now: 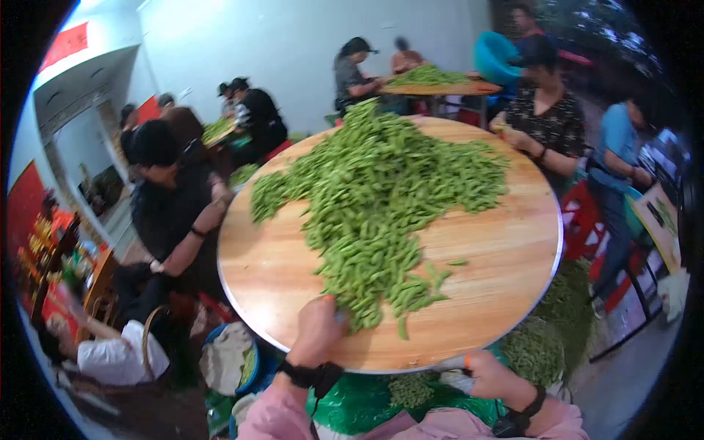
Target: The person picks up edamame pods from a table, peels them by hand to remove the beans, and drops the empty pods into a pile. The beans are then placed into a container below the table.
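A large heap of green bean pods spreads over the round wooden table in front of me. My left hand is at the near end of the heap, fingers curled in against the pods; blur hides what is in them. My right hand is closed just off the table's near rim. A pale, greyish thing shows at its fingertips, too blurred to name. Orange bands show on fingers of both hands. A few loose pods lie on the wood to the right of the heap's near end.
People sit left and right of the table, with others at a far table bearing more pods. A blue tub with a pale cloth stands low left. Green plastic lies below the rim, and more pods lie below right.
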A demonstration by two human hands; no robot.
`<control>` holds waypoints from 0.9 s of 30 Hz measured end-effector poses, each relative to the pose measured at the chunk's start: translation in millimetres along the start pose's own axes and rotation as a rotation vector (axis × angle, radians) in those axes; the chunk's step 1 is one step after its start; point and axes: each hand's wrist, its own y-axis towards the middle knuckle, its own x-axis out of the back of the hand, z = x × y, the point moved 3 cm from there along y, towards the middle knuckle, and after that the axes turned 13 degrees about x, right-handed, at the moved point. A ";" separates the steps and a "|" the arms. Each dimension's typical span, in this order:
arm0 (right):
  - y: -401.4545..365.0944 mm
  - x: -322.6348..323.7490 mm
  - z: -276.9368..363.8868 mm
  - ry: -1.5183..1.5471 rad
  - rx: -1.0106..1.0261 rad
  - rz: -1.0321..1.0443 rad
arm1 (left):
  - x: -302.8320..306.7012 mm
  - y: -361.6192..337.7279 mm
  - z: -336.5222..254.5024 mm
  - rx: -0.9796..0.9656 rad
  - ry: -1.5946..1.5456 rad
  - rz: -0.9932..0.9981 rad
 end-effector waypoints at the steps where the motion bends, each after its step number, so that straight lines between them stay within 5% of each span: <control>1: -0.6 -4.7 -2.9 0.005 0.025 -0.025 | 4.8 -1.6 0.9 0.019 0.001 -0.026; 5: -5.5 -9.9 -9.3 0.093 0.001 -0.093 | 24.2 -5.4 12.6 0.019 -0.147 -0.317; 7: -3.4 -15.0 -19.6 0.130 0.001 -0.149 | 33.4 -13.6 5.7 0.114 -0.241 -0.162; 11: 10.9 -19.1 -14.6 0.405 -0.070 -0.218 | 20.6 -53.6 -30.3 0.034 -0.944 0.154; 15: 28.8 -20.0 -13.4 0.913 -0.113 -0.266 | 22.9 -90.4 -71.3 -0.002 -0.881 0.268; 19: 34.7 -10.1 -7.7 0.879 -0.224 -0.258 | 12.8 -104.3 -81.3 -0.069 -0.878 0.319; 22: 30.2 -4.9 -6.0 0.884 -0.215 -0.281 | 2.9 -103.2 -79.4 -0.126 -1.097 0.492; 24: 26.6 -3.0 -9.5 0.881 -0.220 -0.273 | -2.3 -105.5 -80.7 -0.038 -1.103 0.983; 27: 22.4 -3.7 -12.8 0.779 -0.123 -0.205 | 1.3 -109.3 -85.8 0.098 -1.181 1.201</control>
